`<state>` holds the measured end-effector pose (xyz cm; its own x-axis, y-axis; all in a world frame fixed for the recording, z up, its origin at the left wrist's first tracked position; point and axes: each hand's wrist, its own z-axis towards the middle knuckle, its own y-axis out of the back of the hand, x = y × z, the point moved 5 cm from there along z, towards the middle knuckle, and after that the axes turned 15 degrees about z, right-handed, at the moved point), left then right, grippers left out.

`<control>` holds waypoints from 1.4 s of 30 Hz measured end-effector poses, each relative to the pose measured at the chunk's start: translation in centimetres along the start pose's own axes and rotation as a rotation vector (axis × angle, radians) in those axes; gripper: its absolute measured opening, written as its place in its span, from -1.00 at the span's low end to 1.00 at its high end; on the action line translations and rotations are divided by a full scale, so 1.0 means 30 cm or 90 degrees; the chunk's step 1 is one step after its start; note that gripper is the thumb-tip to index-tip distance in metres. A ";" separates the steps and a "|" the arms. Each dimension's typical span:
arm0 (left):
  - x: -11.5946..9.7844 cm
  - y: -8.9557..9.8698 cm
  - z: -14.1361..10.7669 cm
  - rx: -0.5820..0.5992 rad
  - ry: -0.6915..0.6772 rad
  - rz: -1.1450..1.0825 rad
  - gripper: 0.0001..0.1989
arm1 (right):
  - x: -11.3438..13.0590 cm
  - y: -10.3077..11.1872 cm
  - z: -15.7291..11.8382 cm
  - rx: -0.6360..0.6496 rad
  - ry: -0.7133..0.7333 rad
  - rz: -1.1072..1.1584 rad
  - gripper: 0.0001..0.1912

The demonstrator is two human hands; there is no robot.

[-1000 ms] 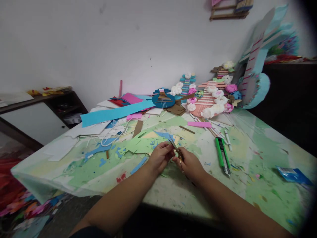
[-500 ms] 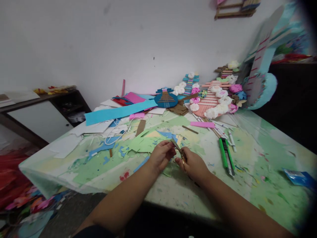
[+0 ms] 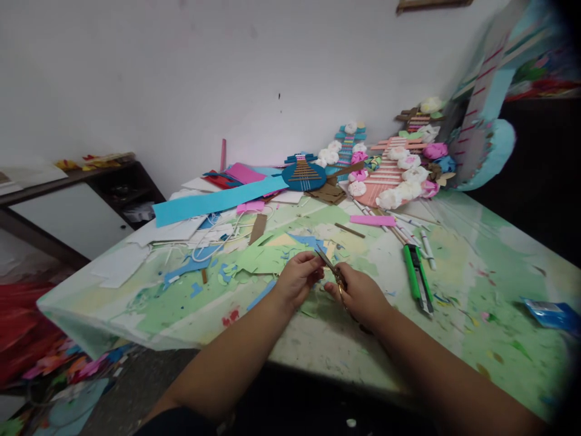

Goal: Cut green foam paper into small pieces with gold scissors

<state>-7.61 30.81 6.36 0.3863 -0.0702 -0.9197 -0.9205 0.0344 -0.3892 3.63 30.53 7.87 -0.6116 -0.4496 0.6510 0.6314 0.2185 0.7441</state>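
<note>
- Paper (image 3: 261, 260), green and ragged, lies just beyond my left hand (image 3: 298, 281).
- That hand is pinched closed; from here I cannot tell what it grips.
- Scissors (image 3: 334, 272) slant between my hands, tips away leftward beside the left fingertips.
- Right hand (image 3: 363, 297), nearer, wraps their grip end.

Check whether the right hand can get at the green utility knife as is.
Probably yes, though it's occupied: the right hand holds scissors, which likely need setting down first. The green utility knife lies close by, to its right, with nothing visible on top and nothing bulky between.
</note>
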 end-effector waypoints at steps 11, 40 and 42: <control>0.016 -0.011 -0.004 0.010 0.014 0.003 -0.83 | -0.002 -0.017 -0.004 0.003 0.008 0.025 -0.68; -0.050 -0.024 -0.046 -0.091 -0.324 0.594 -0.82 | -0.055 0.002 0.018 -0.243 -0.018 0.803 -0.66; -0.051 -0.026 -0.044 -0.084 -0.329 0.591 -0.80 | -0.053 0.011 0.019 -0.241 -0.025 0.841 -0.65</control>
<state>-7.57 29.57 8.14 -0.5190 0.3603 -0.7751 -0.8542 -0.2532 0.4542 4.55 31.81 7.17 0.5308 -0.0684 0.8447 0.8354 0.2100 -0.5080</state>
